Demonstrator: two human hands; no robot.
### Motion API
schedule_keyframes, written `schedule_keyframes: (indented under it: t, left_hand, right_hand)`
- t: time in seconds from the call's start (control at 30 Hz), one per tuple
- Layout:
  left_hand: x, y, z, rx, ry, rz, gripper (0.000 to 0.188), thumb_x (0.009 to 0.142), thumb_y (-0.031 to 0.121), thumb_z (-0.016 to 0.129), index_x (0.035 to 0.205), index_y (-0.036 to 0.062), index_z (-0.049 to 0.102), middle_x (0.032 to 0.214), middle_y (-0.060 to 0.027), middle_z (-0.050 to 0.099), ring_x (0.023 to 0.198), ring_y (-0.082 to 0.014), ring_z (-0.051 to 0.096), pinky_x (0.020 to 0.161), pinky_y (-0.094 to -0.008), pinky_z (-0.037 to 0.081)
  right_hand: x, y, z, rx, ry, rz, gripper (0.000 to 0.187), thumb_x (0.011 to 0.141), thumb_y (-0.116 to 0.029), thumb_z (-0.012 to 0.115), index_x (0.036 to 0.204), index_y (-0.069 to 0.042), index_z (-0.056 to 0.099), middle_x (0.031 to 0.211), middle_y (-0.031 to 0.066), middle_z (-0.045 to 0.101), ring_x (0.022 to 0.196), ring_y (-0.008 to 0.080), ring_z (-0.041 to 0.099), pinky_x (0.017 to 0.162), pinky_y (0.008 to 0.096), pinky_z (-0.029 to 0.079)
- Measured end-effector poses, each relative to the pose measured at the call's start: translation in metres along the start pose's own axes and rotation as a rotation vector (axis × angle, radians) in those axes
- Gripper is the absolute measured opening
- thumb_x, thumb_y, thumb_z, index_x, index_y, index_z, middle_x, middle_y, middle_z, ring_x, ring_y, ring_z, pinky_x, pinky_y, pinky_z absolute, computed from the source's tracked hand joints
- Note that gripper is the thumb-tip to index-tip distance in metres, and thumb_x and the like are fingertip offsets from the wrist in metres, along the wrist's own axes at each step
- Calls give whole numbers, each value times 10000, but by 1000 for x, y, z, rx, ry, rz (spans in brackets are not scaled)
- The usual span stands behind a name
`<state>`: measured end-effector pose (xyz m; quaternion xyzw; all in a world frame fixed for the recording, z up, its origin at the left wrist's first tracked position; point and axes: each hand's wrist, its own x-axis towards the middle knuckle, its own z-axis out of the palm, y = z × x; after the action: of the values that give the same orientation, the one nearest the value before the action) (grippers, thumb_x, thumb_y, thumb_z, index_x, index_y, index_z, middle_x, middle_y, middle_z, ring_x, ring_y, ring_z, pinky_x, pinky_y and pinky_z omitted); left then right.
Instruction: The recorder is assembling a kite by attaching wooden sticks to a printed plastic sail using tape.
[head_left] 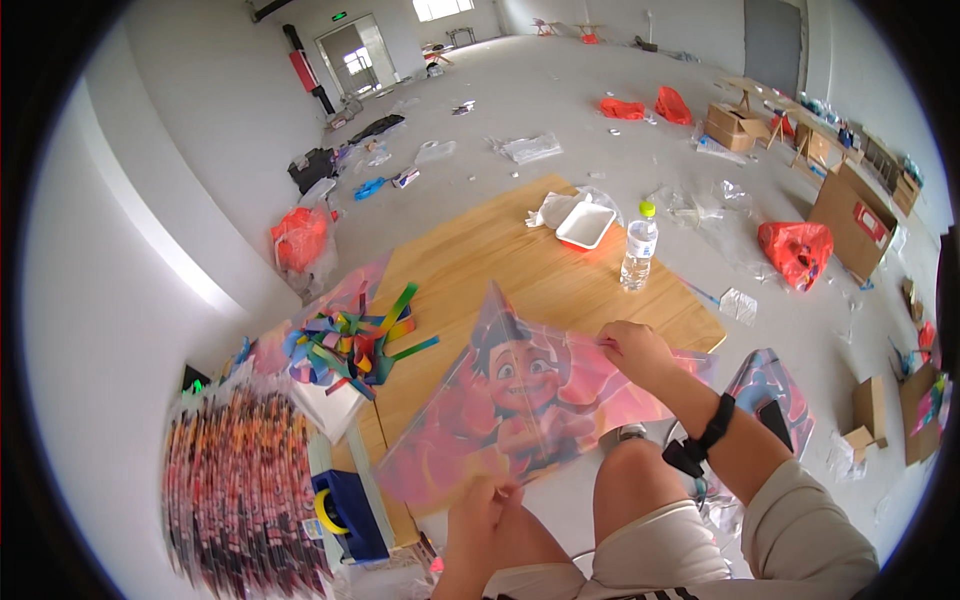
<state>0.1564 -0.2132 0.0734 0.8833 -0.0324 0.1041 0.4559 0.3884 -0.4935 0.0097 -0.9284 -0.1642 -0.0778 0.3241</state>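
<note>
A pink kite sheet w/ a cartoon face printed on it is held up over the near edge of a low wooden counter, spread between both hands. The right hand pinches the sheet's right corner, fingers closed on it; a black band sits on that wrist. The left hand pinches the near bottom edge, grip also closed on the sheet. The person's bare knee shows just right of the left hand.

On the counter, left of the sheet, lies a tangle of coloured ribbon strips. Near-left, a blue tape dispenser w/ a yellow roll, and beside it a thick stack of printed sheets, blurred. At the counter's far side stand a clear water bottle w/ a yellow cap and, just left of it, a white tray.

The floor beyond is strewn w/ orange plastic bags, clear wrappers and cardboard boxes at far right.
</note>
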Motion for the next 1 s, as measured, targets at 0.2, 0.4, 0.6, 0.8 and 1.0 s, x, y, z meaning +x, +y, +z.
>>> schedule_keyframes:
  t: [0.2, 0.4, 0.6, 0.8, 1.0]
  left_hand:
    - [22, 57, -10, 247, 301, 341, 197, 869, 65, 758, 1061, 96, 731, 1129, -54, 697, 995, -284, 611, 885, -415, 473]
    - [15, 129, -31, 346, 498, 618, 269, 856, 159, 812, 1117, 157, 749, 1173, 20, 690, 1102, -232, 611, 971, -428, 431]
    - [-22, 168, -49, 320, 493, 684, 232, 850, 194, 833, 1060, 183, 734, 1065, 68, 708, 1053, -185, 614, 1021, -425, 335]
    - [-65, 185, -69, 248, 430, 636, 198, 846, 174, 836, 1005, 178, 718, 953, 52, 713, 956, -186, 627, 997, -420, 319]
    - [-87, 193, -84, 225, 439, 649, 172, 852, 161, 828, 982, 169, 715, 904, 42, 711, 902, -198, 609, 989, -421, 317]
  right_hand:
    - [-49, -101, -112, -331, 183, -367, 54, 877, -157, 696, 908, -127, 728, 859, 12, 699, 876, 222, 680, 844, 365, 480]
    - [-114, -204, -207, -214, 89, -535, 79, 864, -167, 746, 912, -131, 695, 833, 1, 665, 850, 218, 670, 805, 370, 466]
    - [-177, -251, -239, -276, 111, -613, 100, 873, -196, 757, 919, -145, 684, 809, -13, 645, 831, 201, 659, 789, 357, 455]
    - [-212, -272, -248, -227, 122, -653, 130, 836, -171, 815, 902, -128, 711, 807, -10, 669, 773, 206, 636, 775, 362, 472]
    - [-230, -287, -251, -238, 111, -693, 115, 855, -166, 796, 906, -118, 704, 818, -10, 666, 790, 204, 639, 803, 363, 478]
